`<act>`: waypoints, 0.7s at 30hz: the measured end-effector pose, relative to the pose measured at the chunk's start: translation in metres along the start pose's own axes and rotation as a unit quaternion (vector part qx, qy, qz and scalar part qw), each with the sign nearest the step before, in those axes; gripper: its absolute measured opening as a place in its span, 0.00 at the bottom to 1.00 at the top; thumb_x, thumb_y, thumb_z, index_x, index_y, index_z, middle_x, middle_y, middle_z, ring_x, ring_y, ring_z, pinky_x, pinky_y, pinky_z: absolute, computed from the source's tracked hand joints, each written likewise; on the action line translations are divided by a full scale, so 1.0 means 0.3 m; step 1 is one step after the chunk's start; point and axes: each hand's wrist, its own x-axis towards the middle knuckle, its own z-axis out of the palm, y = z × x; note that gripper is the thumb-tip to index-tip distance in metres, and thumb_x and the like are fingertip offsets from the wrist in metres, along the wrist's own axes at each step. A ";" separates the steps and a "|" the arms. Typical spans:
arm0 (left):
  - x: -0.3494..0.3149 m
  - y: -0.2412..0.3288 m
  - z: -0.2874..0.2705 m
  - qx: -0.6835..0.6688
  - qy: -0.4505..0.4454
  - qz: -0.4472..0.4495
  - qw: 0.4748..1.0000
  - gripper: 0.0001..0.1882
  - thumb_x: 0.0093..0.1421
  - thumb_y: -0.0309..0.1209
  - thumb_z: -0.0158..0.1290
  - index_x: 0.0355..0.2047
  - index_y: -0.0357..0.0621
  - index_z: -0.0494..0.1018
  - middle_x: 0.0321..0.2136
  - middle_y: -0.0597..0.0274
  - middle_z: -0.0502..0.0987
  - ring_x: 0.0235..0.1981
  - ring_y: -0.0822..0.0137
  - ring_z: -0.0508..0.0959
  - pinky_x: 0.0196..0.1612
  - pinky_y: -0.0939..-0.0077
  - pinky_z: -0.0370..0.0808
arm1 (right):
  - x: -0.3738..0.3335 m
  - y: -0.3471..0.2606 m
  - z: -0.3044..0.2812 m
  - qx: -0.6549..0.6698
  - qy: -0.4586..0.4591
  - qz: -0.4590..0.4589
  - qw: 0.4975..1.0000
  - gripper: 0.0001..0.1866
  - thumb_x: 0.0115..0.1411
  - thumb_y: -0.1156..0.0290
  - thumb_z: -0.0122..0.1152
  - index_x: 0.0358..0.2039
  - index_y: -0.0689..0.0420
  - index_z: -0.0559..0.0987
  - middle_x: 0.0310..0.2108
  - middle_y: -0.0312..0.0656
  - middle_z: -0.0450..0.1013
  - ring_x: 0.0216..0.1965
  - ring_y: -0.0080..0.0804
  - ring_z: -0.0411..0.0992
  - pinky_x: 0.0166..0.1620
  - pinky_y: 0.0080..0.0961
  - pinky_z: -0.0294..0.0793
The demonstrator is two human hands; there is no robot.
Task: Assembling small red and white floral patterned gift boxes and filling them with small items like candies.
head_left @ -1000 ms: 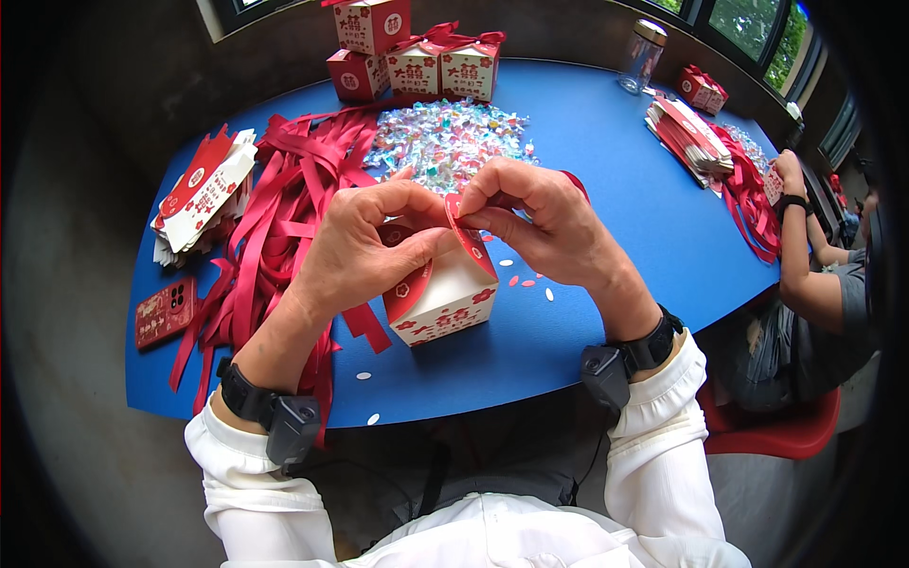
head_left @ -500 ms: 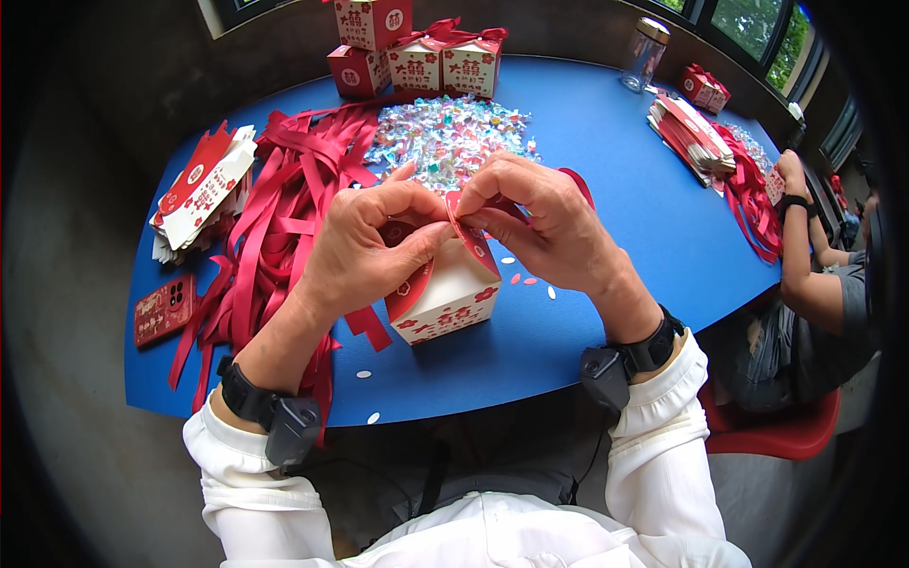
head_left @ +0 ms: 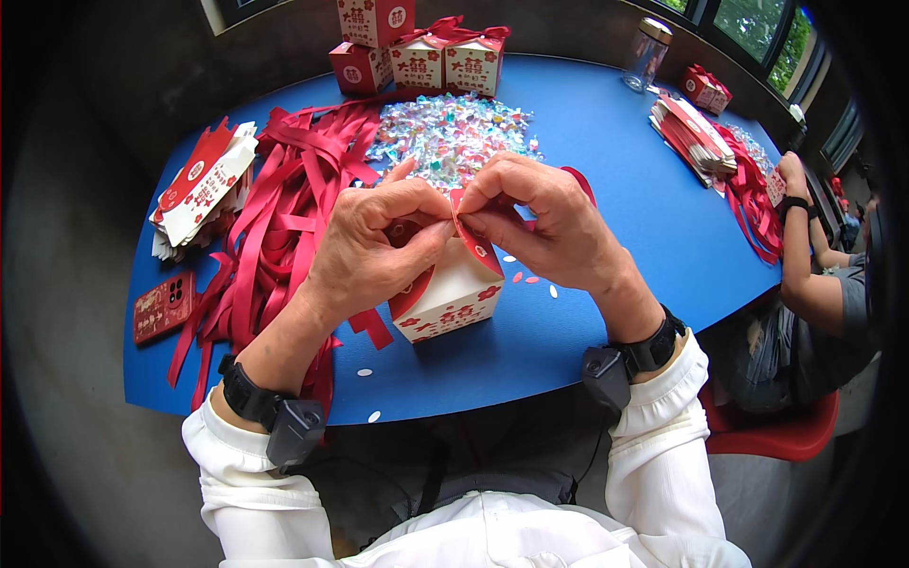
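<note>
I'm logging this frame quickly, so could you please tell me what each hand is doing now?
Left hand: closed, pinching the box top flap.
Right hand: closed, pinching the same flap.

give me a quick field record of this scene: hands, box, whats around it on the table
left hand: pinching the top flaps of the small gift box
right hand: pinching the same red flaps from the other side
box: white with red flowers, upright on the blue table
left of box: red ribbons, stack of flat boxes, red phone
behind box: pile of wrapped candies, finished boxes
far right: another person's arm
</note>
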 end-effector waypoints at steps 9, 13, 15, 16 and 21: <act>0.001 0.005 -0.013 0.020 -0.009 0.015 1.000 0.00 0.55 0.25 0.56 0.28 0.43 0.76 0.18 0.68 0.78 0.23 0.75 0.79 0.73 0.50 0.52 | -0.004 0.003 0.011 0.037 0.002 0.033 0.999 0.07 0.57 0.80 0.66 0.37 0.61 0.80 0.33 0.43 0.77 0.37 0.36 0.78 0.40 0.29 0.79; -0.006 0.007 -0.003 -0.025 0.003 -0.039 0.999 0.02 0.57 0.24 0.58 0.31 0.41 0.77 0.21 0.68 0.79 0.25 0.76 0.79 0.67 0.56 0.56 | -0.003 0.004 0.012 0.050 0.007 0.041 0.998 0.06 0.58 0.80 0.66 0.36 0.61 0.79 0.33 0.43 0.78 0.36 0.36 0.79 0.40 0.28 0.79; -0.009 0.011 -0.005 -0.043 -0.003 -0.062 0.997 0.05 0.59 0.24 0.60 0.35 0.39 0.78 0.28 0.68 0.79 0.30 0.79 0.79 0.50 0.72 0.70 | -0.001 0.004 0.008 0.035 0.008 0.029 0.999 0.07 0.58 0.81 0.66 0.36 0.60 0.79 0.33 0.43 0.78 0.37 0.36 0.79 0.40 0.28 0.79; -0.011 0.012 -0.007 -0.049 -0.010 -0.071 0.996 0.07 0.60 0.24 0.61 0.38 0.37 0.78 0.33 0.68 0.80 0.32 0.81 0.79 0.39 0.83 0.79 | 0.000 0.003 0.006 0.027 0.009 0.022 0.999 0.07 0.57 0.81 0.66 0.36 0.60 0.79 0.33 0.43 0.78 0.37 0.36 0.79 0.40 0.28 0.79; -0.011 -0.011 0.002 -0.040 0.008 -0.048 0.998 0.03 0.57 0.22 0.59 0.33 0.41 0.78 0.25 0.68 0.80 0.29 0.76 0.81 0.62 0.60 0.57 | 0.000 0.011 0.010 0.030 0.011 0.006 0.999 0.07 0.57 0.82 0.66 0.36 0.60 0.79 0.33 0.42 0.77 0.36 0.35 0.79 0.39 0.28 0.79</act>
